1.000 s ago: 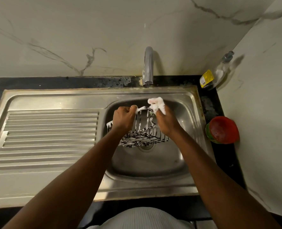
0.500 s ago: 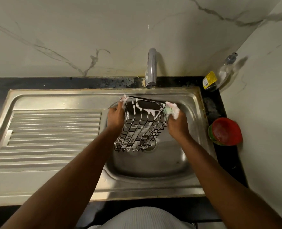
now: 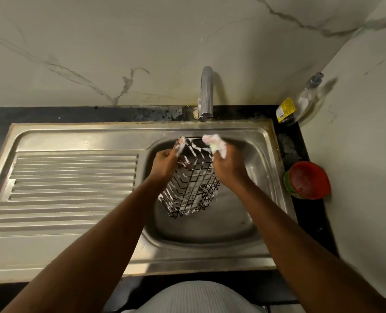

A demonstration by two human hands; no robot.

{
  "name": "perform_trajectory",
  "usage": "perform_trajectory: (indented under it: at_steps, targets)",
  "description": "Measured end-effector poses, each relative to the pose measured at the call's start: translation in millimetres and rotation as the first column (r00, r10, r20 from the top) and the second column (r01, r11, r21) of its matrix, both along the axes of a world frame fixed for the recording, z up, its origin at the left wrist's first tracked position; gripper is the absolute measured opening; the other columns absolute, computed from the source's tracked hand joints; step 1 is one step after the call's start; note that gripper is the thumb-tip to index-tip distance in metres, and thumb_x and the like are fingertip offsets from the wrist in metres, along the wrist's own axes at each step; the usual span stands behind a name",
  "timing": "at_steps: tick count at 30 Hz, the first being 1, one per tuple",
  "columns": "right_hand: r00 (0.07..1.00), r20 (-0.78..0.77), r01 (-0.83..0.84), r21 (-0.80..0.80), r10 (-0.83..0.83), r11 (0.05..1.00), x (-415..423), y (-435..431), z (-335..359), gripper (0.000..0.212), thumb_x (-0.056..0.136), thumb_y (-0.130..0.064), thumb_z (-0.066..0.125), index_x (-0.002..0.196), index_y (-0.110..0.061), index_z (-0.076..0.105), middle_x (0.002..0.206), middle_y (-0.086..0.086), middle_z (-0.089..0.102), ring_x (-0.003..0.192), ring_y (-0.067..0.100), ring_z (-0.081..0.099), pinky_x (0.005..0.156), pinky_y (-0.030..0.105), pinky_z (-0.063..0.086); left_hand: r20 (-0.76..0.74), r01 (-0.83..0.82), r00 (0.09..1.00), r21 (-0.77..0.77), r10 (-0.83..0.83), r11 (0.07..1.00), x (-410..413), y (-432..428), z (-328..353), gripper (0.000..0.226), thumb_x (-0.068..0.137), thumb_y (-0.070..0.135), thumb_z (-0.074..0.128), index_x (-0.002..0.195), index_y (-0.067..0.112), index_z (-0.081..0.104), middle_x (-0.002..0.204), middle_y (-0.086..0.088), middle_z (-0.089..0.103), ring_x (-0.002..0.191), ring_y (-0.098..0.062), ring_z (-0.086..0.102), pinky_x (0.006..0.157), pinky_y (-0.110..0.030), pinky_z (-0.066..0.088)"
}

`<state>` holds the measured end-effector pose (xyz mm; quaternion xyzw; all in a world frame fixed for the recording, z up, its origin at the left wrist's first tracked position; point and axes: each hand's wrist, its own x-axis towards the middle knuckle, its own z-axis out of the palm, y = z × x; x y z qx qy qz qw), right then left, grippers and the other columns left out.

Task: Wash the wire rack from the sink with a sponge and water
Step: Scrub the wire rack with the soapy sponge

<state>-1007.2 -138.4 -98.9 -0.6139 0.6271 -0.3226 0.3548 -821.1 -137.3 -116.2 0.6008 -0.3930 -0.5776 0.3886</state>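
my left hand (image 3: 165,163) grips the soapy black wire rack (image 3: 191,188), its long axis hanging toward me; my right hand (image 3: 227,164) clutches a foamy sponge (image 3: 214,142) at its top corner.

I am finding no words I can read here; the yellow label (image 3: 286,109) on the clear bottle (image 3: 306,101) is blurring into smudges.

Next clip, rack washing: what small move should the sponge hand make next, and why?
Probably draw the foamy sponge in the right hand down the right side of the black wire rack: white foam streaks its left wires, while the right ones look bare. The left hand holds its top, tilted over the steel sink basin.
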Motion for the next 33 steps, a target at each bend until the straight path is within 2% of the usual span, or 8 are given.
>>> perform_trajectory:
  at_steps: [5, 10, 15, 20, 22, 27, 30, 33]
  targets:
    - [0.992, -0.102, 0.062, -0.079, -0.07, 0.995, 18.7, 6.8, -8.9, 0.046, 0.094, 0.002, 0.05, 0.137, -0.01, 0.065, 0.137, 0.007, 0.063, 0.131, 0.015, 0.055, 0.111, 0.013, 0.037, 0.016, 0.021, 1.0, 0.051, -0.022, 0.998, -6.7, 5.7, 1.9, 0.042, 0.112, 0.027, 0.043, 0.077, 0.012, 0.06, 0.055, 0.006, 0.066, 0.048, -0.004, 0.06, 0.05, -0.022, 0.047]
    - [1.0, 0.009, -0.015, 0.024, 0.015, 1.0, 5.9, 6.6, -7.2, 0.049, 0.1, -0.025, 0.041, 0.142, -0.013, 0.062, 0.146, 0.004, 0.056, 0.133, 0.01, 0.049, 0.113, 0.022, 0.039, -0.056, 0.056, 0.997, 0.106, -0.05, 0.993, -2.7, 3.6, 4.1, 0.043, 0.11, 0.04, 0.045, 0.082, 0.009, 0.056, 0.068, -0.014, 0.069, 0.05, -0.022, 0.061, 0.042, -0.022, 0.046]
    - [0.969, -0.171, -0.164, 0.099, 0.18, 0.981, -22.0, -3.2, -10.8, 0.049, 0.095, -0.001, 0.05, 0.141, -0.013, 0.063, 0.143, 0.008, 0.059, 0.134, 0.023, 0.053, 0.115, 0.037, 0.042, -0.051, 0.016, 0.999, 0.104, -0.011, 0.994, -1.3, -2.2, 0.3, 0.046, 0.108, 0.043, 0.05, 0.074, 0.012, 0.053, 0.063, -0.014, 0.065, 0.046, -0.022, 0.055, 0.044, -0.025, 0.044]
    - [0.949, -0.219, -0.189, 0.177, 0.226, 0.966, -34.2, -19.1, -0.9, 0.039, 0.092, -0.008, 0.064, 0.129, -0.014, 0.072, 0.129, 0.006, 0.071, 0.122, 0.02, 0.065, 0.107, 0.033, 0.051, -0.034, 0.022, 0.999, 0.135, -0.017, 0.991, -5.2, -0.7, -5.2, 0.047, 0.108, 0.044, 0.048, 0.074, 0.012, 0.054, 0.066, -0.016, 0.065, 0.049, -0.022, 0.061, 0.048, -0.026, 0.049]
    - [0.943, -0.232, -0.186, 0.228, 0.239, 0.956, -35.2, -27.6, 4.5, 0.037, 0.092, -0.007, 0.067, 0.127, -0.013, 0.074, 0.127, 0.004, 0.072, 0.12, 0.019, 0.066, 0.101, 0.023, 0.048, -0.028, 0.047, 0.999, 0.157, -0.043, 0.987, -6.3, 0.8, -7.2, 0.046, 0.11, 0.043, 0.045, 0.078, 0.011, 0.055, 0.07, -0.017, 0.068, 0.053, -0.025, 0.066, 0.052, -0.028, 0.049]
    - [0.975, -0.223, 0.025, 0.095, -0.003, 0.995, -25.5, -34.5, 5.7, 0.028, 0.088, -0.006, 0.069, 0.106, -0.021, 0.083, 0.107, -0.002, 0.079, 0.099, 0.014, 0.072, 0.089, 0.023, 0.056, -0.04, 0.077, 0.997, 0.151, -0.071, 0.985, -9.9, -1.8, -2.4, 0.043, 0.113, 0.04, 0.039, 0.089, 0.009, 0.056, 0.067, -0.012, 0.069, 0.056, -0.026, 0.069, 0.049, -0.026, 0.045]
    - [0.978, -0.146, 0.149, 0.006, -0.147, 0.989, -19.2, -35.2, 5.0, 0.025, 0.088, -0.011, 0.073, 0.111, -0.019, 0.08, 0.106, -0.003, 0.079, 0.096, 0.011, 0.073, 0.077, 0.008, 0.051, -0.1, 0.04, 0.995, 0.143, -0.026, 0.989, -8.4, -5.4, -0.3, 0.043, 0.113, 0.04, 0.037, 0.089, 0.011, 0.058, 0.069, -0.014, 0.065, 0.054, -0.024, 0.064, 0.051, -0.029, 0.046]
    - [0.964, -0.187, 0.174, -0.083, -0.187, 0.981, -9.2, -33.4, 12.0, 0.034, 0.088, -0.012, 0.075, 0.122, -0.015, 0.076, 0.11, 0.0, 0.078, 0.093, 0.012, 0.073, 0.075, 0.011, 0.054, -0.069, 0.052, 0.997, 0.11, -0.045, 0.993, -13.0, -5.5, -3.1, 0.047, 0.113, 0.04, 0.036, 0.084, 0.011, 0.057, 0.068, -0.014, 0.066, 0.057, -0.026, 0.061, 0.051, -0.028, 0.043]
